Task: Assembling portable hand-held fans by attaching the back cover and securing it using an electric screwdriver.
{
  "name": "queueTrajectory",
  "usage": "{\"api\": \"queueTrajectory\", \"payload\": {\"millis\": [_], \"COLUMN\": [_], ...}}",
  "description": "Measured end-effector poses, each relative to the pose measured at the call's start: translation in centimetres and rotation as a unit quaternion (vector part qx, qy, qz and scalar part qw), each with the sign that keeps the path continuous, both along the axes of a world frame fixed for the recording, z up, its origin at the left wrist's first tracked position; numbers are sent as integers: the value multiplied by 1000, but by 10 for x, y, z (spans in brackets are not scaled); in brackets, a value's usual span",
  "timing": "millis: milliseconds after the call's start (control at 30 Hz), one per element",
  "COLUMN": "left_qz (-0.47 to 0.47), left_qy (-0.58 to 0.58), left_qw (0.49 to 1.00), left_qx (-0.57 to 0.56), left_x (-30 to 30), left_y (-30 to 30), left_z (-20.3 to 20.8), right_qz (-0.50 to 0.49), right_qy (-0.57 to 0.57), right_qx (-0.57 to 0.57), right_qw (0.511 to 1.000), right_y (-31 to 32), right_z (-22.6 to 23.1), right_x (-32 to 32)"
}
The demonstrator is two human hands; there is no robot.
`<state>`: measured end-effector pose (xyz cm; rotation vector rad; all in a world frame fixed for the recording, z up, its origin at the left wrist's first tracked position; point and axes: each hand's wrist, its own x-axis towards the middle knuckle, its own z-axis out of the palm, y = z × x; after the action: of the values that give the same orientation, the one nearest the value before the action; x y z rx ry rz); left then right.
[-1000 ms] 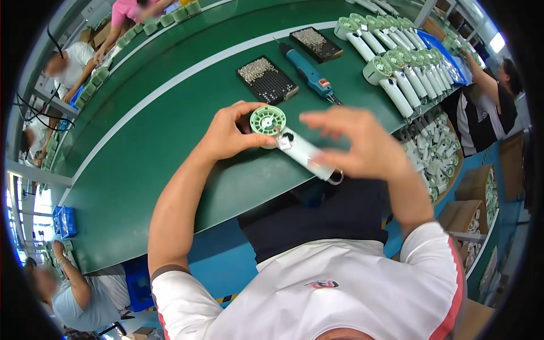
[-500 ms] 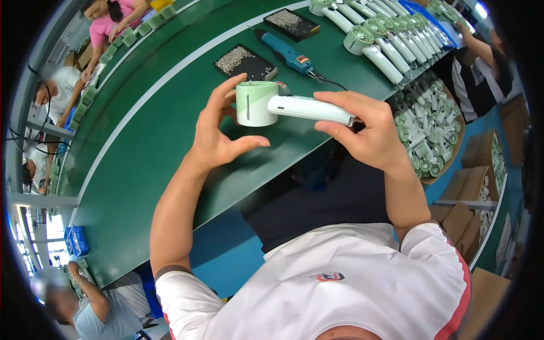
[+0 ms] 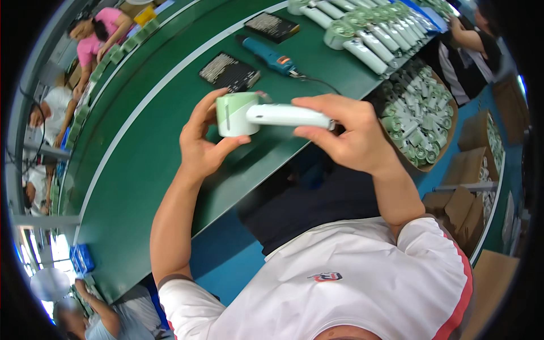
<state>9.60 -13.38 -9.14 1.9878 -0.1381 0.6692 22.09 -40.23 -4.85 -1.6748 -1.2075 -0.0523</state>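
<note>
Above the bench edge I hold a green-and-white appliance [image 3: 242, 122] shaped like a hair dryer, with a drum-shaped head and a white handle lying sideways. My right hand [image 3: 348, 127] pinches the far end of the handle between thumb and fingers. Around the head at its left is my left hand [image 3: 201, 133], the thumb against the lower edge and the fingers partly hidden behind the drum. A black tray of small screws [image 3: 229, 72] sits just beyond, and a blue electric screwdriver [image 3: 269, 55] with a cord lies beside it.
A second screw tray [image 3: 272, 26] stands farther back. Rows of similar appliances [image 3: 371, 42] lie at the back right, with a carton full of them [image 3: 416, 122] below. Cartons [image 3: 462, 209] stand at right. Co-workers [image 3: 102, 37] sit across the bench and along the left.
The view has shifted, so the bench things appear farther left. My left thumb has come up to the lower edge of the appliance's head. The right hand keeps its hold.
</note>
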Motion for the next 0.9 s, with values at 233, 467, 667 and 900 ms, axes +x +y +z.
{"api": "queueTrajectory", "payload": {"millis": [233,467,667,900], "left_qz": [21,-75,-98,-86], "left_qy": [-52,6,168,118], "left_qw": [998,982,914,870], "left_qx": [36,172,-355,-470], "left_x": [0,11,74,123], "left_y": [-10,-42,-154,-205], "left_z": [2,24,30,27], "right_qz": [-37,-194,-214,-171], "right_qy": [-203,-336,-388,-268], "right_qx": [124,131,145,113], "right_qw": [971,912,885,941], "right_y": [6,-53,-51,-86], "right_z": [-34,-44,-46,-41], "right_x": [0,30,24,49]}}
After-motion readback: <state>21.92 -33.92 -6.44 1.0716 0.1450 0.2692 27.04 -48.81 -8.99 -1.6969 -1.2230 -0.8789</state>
